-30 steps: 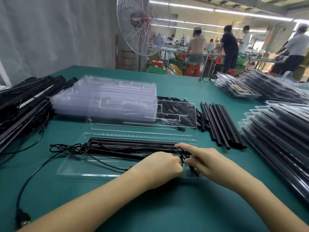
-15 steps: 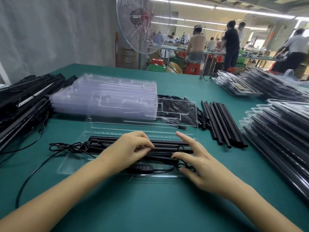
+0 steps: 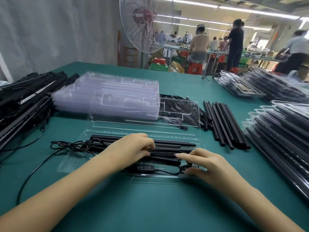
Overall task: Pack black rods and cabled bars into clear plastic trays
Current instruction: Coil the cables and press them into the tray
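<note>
A clear plastic tray (image 3: 73,159) lies on the green table just in front of me. Black cabled bars (image 3: 168,145) lie lengthwise in it. My left hand (image 3: 132,148) rests on top of the bars with its fingers curled down onto them. My right hand (image 3: 205,163) is at the tray's right end, its index finger touching a bar and its thumb and lower fingers around the bunched cable (image 3: 183,169). The inline controller (image 3: 143,167) lies in the tray's near part. A loose cable (image 3: 66,145) trails off to the left.
Loose black rods (image 3: 225,124) lie right of the tray. Behind it are a stack of empty clear trays (image 3: 107,97) and an open tray lid (image 3: 180,113). Cabled bars (image 3: 25,101) are piled at left, packed trays (image 3: 284,131) at right. A fan (image 3: 145,24) and several people stand beyond.
My left hand moved from the tray's near edge up onto the bars. The controller now lies in the near part of the tray. My right hand dropped toward the bunched cable.
</note>
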The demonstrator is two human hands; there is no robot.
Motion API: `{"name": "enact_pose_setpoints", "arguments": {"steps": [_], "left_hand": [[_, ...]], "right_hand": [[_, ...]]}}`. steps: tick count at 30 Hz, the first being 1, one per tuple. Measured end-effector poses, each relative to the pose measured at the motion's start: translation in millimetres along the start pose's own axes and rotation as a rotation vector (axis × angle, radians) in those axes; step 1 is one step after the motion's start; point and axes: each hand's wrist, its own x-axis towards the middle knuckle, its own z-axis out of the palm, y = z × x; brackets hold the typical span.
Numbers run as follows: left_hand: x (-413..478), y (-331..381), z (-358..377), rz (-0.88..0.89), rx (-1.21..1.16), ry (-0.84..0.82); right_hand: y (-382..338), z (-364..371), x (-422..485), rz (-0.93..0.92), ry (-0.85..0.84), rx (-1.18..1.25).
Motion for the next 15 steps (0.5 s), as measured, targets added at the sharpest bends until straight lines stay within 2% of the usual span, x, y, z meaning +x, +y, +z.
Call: {"name": "enact_pose_setpoints", "arguments": {"steps": [5,10,15], "left_hand": [[1.9,-1.0,3.8,-0.013,0.014,-0.025],[2.3,-0.2,5.7,-0.006,0.06,-0.034],[0.8,14.2,6.9,-0.04,0.203,-0.049]], "right_hand": [[-7.1,1.9,3.0,-0.04,-0.026,-0.1],[-10.6,7.2,7.6,-0.112,0.006,-0.343],[-8.5,11.9,5.4,-0.042,-0.015,-0.272]]}}
